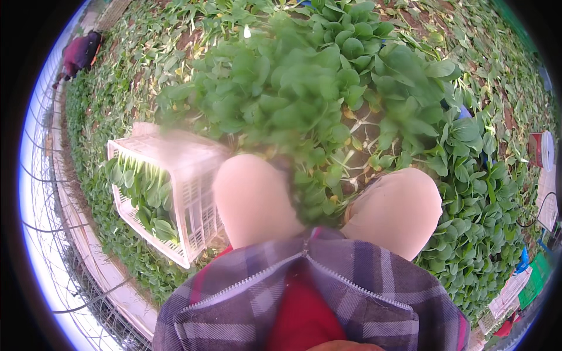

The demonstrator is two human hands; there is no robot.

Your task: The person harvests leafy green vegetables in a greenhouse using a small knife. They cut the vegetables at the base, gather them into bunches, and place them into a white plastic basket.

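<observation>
Neither of my hands can be made out. A strip of bare skin shows at the bottom edge, too little to tell which body part it is. Between and beyond my knees grow broad-leaved greens (347, 83) like bok choy, partly blurred, with pale cut stubs and yellowed leaves on the soil (366, 120) among them. Left of my knees, a white slatted plastic crate (195, 206) lies on its side. Its open side faces left, and harvested leafy greens (149, 188) are stacked inside, stems up and leaves hanging down.
More leafy greens (487, 210) stand close on the right. Low foliage and scattered leaves cover the ground beyond. A person (79, 55) bends down at the far upper left, near wire netting. A red and white bucket (544, 150) sits at the far right, above green sheeting (534, 281).
</observation>
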